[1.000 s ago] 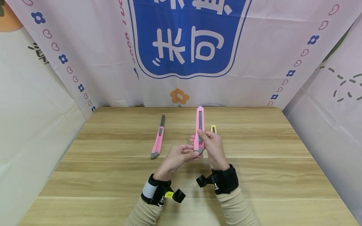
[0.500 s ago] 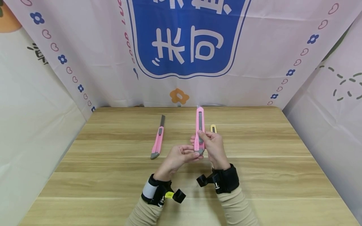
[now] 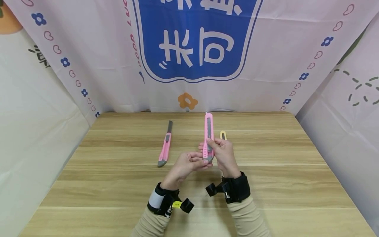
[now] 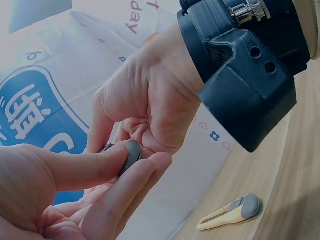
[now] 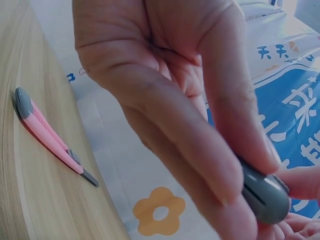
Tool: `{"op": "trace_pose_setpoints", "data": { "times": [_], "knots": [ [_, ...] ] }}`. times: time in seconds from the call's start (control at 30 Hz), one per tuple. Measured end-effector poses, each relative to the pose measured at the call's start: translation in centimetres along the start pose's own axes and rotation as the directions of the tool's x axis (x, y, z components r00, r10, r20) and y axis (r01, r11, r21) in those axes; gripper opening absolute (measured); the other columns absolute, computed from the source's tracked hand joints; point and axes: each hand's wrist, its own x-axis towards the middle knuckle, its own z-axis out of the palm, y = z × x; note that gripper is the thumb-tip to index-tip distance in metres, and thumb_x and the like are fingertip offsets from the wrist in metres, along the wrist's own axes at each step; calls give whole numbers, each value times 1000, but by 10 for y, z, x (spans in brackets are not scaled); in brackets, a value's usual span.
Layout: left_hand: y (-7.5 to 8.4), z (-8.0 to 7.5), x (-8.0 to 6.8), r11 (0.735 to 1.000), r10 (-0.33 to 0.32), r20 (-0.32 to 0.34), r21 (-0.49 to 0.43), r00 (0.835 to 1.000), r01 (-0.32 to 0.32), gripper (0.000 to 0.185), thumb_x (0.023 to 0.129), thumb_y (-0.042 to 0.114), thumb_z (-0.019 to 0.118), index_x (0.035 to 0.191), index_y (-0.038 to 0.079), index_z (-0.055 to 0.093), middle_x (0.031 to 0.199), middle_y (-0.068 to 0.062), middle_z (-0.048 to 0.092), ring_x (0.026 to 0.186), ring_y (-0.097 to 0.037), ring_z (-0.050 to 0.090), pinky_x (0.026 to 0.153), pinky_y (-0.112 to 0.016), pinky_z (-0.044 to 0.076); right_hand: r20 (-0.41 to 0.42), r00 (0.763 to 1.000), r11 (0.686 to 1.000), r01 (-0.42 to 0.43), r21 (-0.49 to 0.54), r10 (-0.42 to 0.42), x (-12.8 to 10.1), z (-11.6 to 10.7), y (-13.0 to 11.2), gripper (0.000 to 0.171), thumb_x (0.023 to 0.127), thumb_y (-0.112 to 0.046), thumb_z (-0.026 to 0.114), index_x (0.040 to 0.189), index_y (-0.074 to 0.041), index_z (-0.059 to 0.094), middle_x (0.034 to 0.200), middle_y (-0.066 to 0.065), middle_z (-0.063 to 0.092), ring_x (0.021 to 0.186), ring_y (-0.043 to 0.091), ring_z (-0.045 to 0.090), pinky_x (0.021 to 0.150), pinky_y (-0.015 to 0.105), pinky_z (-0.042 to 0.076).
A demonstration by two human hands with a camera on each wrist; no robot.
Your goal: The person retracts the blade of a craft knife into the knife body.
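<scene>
— Wooden table (image 3: 266,184) with a printed cloth (image 3: 195,42) behind it; where is the pink knife (image 3: 208,131)?

— Above the table's middle, upright. The right hand (image 3: 223,154) is wrapped round its handle, and the left hand (image 3: 185,166) pinches its grey end.

— Anything else on the table?

— A second pink knife (image 3: 165,146) left of the held knife, and a yellow knife (image 3: 223,135) just to its right.

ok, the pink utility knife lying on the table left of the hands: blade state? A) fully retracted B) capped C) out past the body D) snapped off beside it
C: the pink utility knife on the table shows a dark blade sticking out of its far end; the right wrist view shows it too.
</scene>
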Motion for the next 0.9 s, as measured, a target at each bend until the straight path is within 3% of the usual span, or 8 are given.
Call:
{"op": "trace_pose_setpoints", "data": {
  "times": [0.17,0.47,0.73,0.9],
  "knots": [
    [0,0,0,1000,-5,-8,-18,1000,5,33,91,-2,60,122,-13,57,114,-24,69,88,-9,73,86,-24,60,-2,1000,1000,-3,-9,3,1,1,2,33,97,-11,56,119,13,58,74,-7,76,78,10,75,73,20,61],
    [-1,-1,0,1000,-11,-6,-11,1000,11,31,91,-2,59,121,-12,58,112,-23,70,87,-8,73,89,-28,59,12,1000,999,-21,-26,21,1,-1,2,35,97,-13,56,121,12,58,78,-5,77,77,8,74,72,19,60],
    [1,0,-1,999,-15,-24,-32,1000,14,31,91,-2,60,121,-11,59,111,-21,71,86,-8,73,85,-24,60,3,999,999,-34,8,34,1,0,1,33,96,-6,56,123,12,57,80,1,78,90,25,75,75,24,62],
    [1,-1,-1,999,-12,-9,-46,1000,12,33,92,0,60,123,-10,58,112,-21,71,88,-9,73,88,-26,59,-3,999,999,-43,19,43,1,1,-1,33,96,-8,56,123,11,57,78,-1,77,82,17,76,77,25,62]
  ]
}}
